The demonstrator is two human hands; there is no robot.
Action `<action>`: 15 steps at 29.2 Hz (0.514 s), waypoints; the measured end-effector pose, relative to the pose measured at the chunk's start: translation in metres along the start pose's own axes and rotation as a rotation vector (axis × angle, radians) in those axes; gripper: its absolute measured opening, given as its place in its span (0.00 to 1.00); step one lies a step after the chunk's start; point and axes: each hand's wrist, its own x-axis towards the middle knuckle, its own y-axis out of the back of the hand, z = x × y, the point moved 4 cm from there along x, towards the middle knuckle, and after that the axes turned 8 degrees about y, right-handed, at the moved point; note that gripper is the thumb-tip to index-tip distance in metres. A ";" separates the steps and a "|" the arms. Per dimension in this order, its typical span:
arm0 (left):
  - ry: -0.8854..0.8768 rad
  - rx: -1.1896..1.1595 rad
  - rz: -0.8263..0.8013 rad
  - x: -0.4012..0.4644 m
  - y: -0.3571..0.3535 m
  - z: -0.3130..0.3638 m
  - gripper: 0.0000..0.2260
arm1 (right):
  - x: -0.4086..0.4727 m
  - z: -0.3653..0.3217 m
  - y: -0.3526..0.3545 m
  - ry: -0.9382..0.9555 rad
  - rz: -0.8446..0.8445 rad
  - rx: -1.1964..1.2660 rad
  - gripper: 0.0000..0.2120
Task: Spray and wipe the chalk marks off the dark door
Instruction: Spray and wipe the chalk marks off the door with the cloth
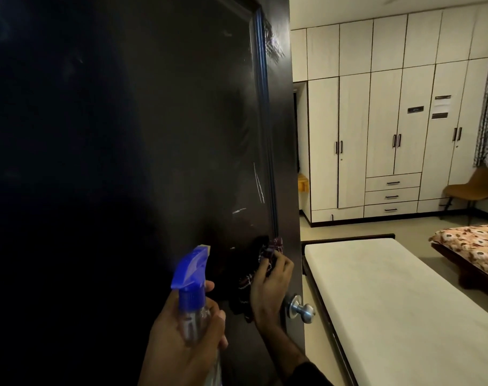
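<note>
Gripping: right hand (268, 288), fingers (281, 264) curled round a dark patterned cloth (254, 277), which is pressed to the dark door (153, 135) near its free edge, just above the round metal knob (302, 309).

Left hand (187, 332): fingers wrapped round the neck of a clear spray bottle (194, 316); blue trigger head (191, 268) with its nozzle pointed up toward the door panel, close to the surface; whether a finger rests on the trigger cannot be told.

Chalk marks (259, 182): thin white strokes on the panel beside the raised moulding, above the cloth; a shorter streak (238, 210) below them; fainter smudges higher up near the top corner.

Progress, as judged: wiping is under way low on the panel by the knob; the strokes above the cloth are plainly not yet removed, so most of the task appears to be left. The far side of the door is too dark to assess.

Beyond the door edge: a bare mattress (390, 302), white wardrobes (376, 121).
</note>
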 end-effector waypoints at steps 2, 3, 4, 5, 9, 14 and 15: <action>0.033 -0.059 0.095 0.003 0.000 0.001 0.20 | 0.001 0.000 0.001 0.012 -0.011 -0.011 0.12; 0.033 -0.048 0.125 0.004 0.000 0.003 0.20 | 0.002 -0.006 0.000 0.043 -0.028 -0.009 0.12; 0.019 -0.044 0.142 0.006 -0.002 0.004 0.19 | 0.004 -0.014 -0.002 0.077 -0.055 0.000 0.12; 0.003 -0.042 0.149 0.005 -0.001 0.006 0.19 | 0.004 -0.024 -0.004 0.123 -0.091 -0.002 0.13; -0.006 -0.027 0.125 0.004 0.004 0.013 0.18 | -0.030 -0.058 -0.009 0.520 -0.264 -0.090 0.23; -0.036 0.035 0.087 0.001 0.004 0.021 0.16 | -0.042 -0.040 -0.005 0.739 -0.373 -0.152 0.28; -0.005 0.000 0.128 0.003 0.003 0.019 0.19 | -0.031 -0.036 -0.003 0.642 -0.311 -0.117 0.26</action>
